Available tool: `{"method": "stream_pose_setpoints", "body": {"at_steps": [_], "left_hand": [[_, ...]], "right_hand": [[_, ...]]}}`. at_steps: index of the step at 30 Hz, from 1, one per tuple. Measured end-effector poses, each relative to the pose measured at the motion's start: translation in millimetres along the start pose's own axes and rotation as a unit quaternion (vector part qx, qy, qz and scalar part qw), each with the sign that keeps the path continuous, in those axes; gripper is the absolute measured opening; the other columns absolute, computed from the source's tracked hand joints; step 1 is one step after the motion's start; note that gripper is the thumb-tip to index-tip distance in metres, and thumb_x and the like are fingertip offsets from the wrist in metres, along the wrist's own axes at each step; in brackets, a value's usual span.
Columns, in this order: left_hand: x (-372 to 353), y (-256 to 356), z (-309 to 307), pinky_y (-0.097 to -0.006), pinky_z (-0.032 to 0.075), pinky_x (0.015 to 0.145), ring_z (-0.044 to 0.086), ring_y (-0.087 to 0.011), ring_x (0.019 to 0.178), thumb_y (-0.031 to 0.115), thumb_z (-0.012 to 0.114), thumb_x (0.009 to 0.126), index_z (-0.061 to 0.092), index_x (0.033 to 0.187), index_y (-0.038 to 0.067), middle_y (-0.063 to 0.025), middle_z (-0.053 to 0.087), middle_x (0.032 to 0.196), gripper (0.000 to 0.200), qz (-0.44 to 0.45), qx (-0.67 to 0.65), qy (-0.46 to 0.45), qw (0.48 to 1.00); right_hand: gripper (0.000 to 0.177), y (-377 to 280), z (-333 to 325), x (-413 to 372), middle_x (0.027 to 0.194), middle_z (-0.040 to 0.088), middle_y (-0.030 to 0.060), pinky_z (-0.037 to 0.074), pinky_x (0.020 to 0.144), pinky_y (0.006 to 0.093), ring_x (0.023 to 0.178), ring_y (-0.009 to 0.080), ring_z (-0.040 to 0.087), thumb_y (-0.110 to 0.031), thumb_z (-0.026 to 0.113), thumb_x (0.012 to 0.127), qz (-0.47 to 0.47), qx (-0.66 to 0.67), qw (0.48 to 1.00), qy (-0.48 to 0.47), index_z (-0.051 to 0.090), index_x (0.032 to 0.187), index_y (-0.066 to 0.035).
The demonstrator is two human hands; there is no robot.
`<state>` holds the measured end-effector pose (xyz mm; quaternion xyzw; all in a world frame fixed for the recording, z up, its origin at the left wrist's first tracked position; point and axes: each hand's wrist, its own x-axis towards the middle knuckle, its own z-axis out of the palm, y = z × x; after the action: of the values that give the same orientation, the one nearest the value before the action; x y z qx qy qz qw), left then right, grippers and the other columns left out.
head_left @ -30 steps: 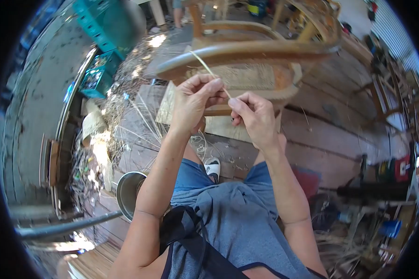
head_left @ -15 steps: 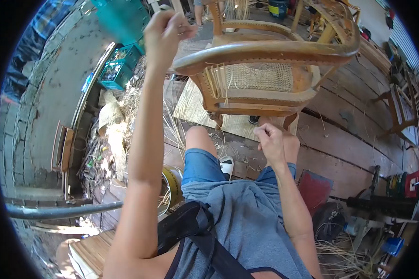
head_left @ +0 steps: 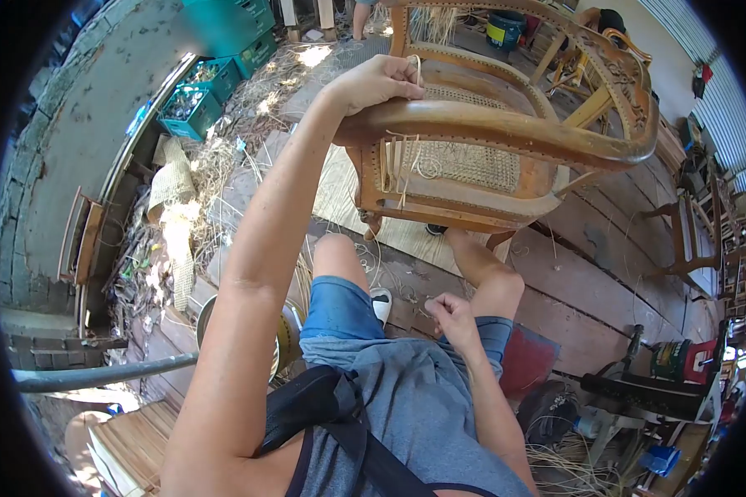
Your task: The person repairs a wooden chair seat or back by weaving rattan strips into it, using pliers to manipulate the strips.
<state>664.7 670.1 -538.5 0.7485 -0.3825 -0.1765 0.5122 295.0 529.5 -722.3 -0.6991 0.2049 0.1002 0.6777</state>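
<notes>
A carved wooden armchair (head_left: 506,124) stands in front of my knees. Strands of pale cane run upright across the left end of its open side frame, and woven cane (head_left: 464,166) shows behind them. Over the chair's curved top rail (head_left: 472,120), at its left end, my left hand (head_left: 380,84) is closed in a pinch. A thin loop of cane strand (head_left: 417,69) sticks up from its fingers. My right hand (head_left: 453,318) hovers low above my lap, thumb and fingertips pressed together; whatever is between them is too small to make out.
Teal crates (head_left: 192,112) stand at the left beside a heap of cane scraps (head_left: 211,178). A yellow bucket (head_left: 288,335) sits by my left thigh. Another wooden chair frame (head_left: 684,236) is at the right. Farther back, a person (head_left: 603,20) is partly visible.
My left hand has come down and right, from raised beside the chair to over its top rail. My right hand has drawn back toward my lap. The view has shifted a little.
</notes>
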Motion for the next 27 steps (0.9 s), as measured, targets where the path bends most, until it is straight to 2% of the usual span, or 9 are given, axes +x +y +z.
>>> {"method": "stream_pose_setpoints", "body": {"at_steps": [3, 5, 10, 13, 17, 22, 23, 25, 27], "left_hand": [[6, -5, 3, -0.0225, 0.044, 0.069, 0.056, -0.0079, 0.076, 0.012, 0.067, 0.088, 0.063, 0.092, 0.003, -0.0008, 0.064, 0.083, 0.011, -0.009, -0.066, 0.001, 0.998], [8, -4, 7, -0.0222, 0.044, 0.069, 0.056, -0.0083, 0.076, 0.010, 0.066, 0.088, 0.063, 0.089, 0.003, -0.0013, 0.065, 0.082, 0.008, -0.009, -0.006, 0.009, 1.000], [7, -8, 6, -0.0254, 0.045, 0.072, 0.057, -0.0089, 0.077, 0.014, 0.066, 0.088, 0.064, 0.092, 0.002, -0.0009, 0.065, 0.081, 0.013, -0.014, -0.026, 0.019, 0.999], [11, -9, 8, -0.0265, 0.045, 0.075, 0.057, -0.0127, 0.079, 0.015, 0.067, 0.085, 0.068, 0.095, 0.005, -0.0035, 0.065, 0.083, 0.014, -0.009, 0.054, 0.011, 0.998], [12, -14, 8, -0.0286, 0.044, 0.076, 0.056, -0.0147, 0.082, 0.017, 0.067, 0.083, 0.070, 0.095, 0.007, -0.0044, 0.065, 0.084, 0.016, -0.006, 0.060, 0.020, 0.998], [11, -17, 2, -0.0306, 0.042, 0.081, 0.055, -0.0164, 0.084, 0.021, 0.067, 0.081, 0.071, 0.092, 0.010, -0.0043, 0.065, 0.087, 0.017, -0.085, 0.059, -0.045, 0.994], [12, -17, 1, -0.0306, 0.042, 0.081, 0.055, -0.0164, 0.084, 0.021, 0.067, 0.081, 0.071, 0.092, 0.010, -0.0043, 0.065, 0.087, 0.017, -0.085, 0.059, -0.044, 0.994], [8, -12, 2, -0.0237, 0.043, 0.068, 0.054, -0.0068, 0.073, 0.017, 0.064, 0.087, 0.067, 0.091, 0.005, 0.0004, 0.063, 0.080, 0.013, -0.092, 0.078, -0.045, 0.992], [0, -4, 4, -0.0241, 0.044, 0.069, 0.056, -0.0079, 0.074, 0.018, 0.065, 0.086, 0.068, 0.093, 0.004, -0.0010, 0.064, 0.082, 0.016, -0.111, 0.058, -0.020, 0.992]], "right_hand": [[0.023, 14, 3, -4, 0.060, 0.053, -0.0015, 0.040, 0.045, 0.0233, 0.050, 0.0053, 0.048, -0.021, 0.064, 0.090, 0.023, -0.016, 1.000, -0.007, 0.062, 0.080, -0.001], [0.023, 22, 7, -4, 0.060, 0.053, -0.0016, 0.040, 0.044, 0.0230, 0.049, 0.0050, 0.048, -0.021, 0.063, 0.091, 0.028, -0.014, 0.999, -0.022, 0.062, 0.079, -0.001], [0.022, 38, 20, -6, 0.061, 0.052, -0.0020, 0.040, 0.044, 0.0221, 0.051, 0.0045, 0.047, -0.021, 0.063, 0.091, 0.041, 0.002, 0.999, -0.034, 0.062, 0.080, -0.002], [0.022, 41, 22, -8, 0.062, 0.052, -0.0021, 0.040, 0.044, 0.0218, 0.052, 0.0045, 0.047, -0.021, 0.063, 0.091, 0.048, 0.005, 0.998, -0.040, 0.061, 0.081, -0.002], [0.022, 45, 24, -8, 0.063, 0.053, -0.0017, 0.040, 0.045, 0.0218, 0.052, 0.0046, 0.048, -0.021, 0.063, 0.091, 0.050, 0.002, 0.998, -0.047, 0.061, 0.081, -0.002], [0.022, 40, 24, -6, 0.063, 0.051, -0.0024, 0.041, 0.045, 0.0214, 0.052, 0.0042, 0.046, -0.021, 0.063, 0.091, 0.057, 0.002, 0.997, -0.053, 0.061, 0.081, -0.002], [0.022, 39, 24, -4, 0.062, 0.049, -0.0031, 0.040, 0.046, 0.0208, 0.051, 0.0037, 0.044, -0.022, 0.064, 0.091, 0.053, 0.002, 0.997, -0.054, 0.062, 0.082, -0.002], [0.021, 38, 24, -1, 0.062, 0.050, -0.0029, 0.040, 0.046, 0.0209, 0.051, 0.0038, 0.045, -0.021, 0.064, 0.091, 0.051, 0.000, 0.997, -0.052, 0.062, 0.081, -0.002], [0.021, 35, 23, 4, 0.062, 0.050, -0.0028, 0.040, 0.046, 0.0210, 0.051, 0.0039, 0.045, -0.021, 0.063, 0.091, 0.049, -0.004, 0.997, -0.051, 0.062, 0.081, -0.002]]}}
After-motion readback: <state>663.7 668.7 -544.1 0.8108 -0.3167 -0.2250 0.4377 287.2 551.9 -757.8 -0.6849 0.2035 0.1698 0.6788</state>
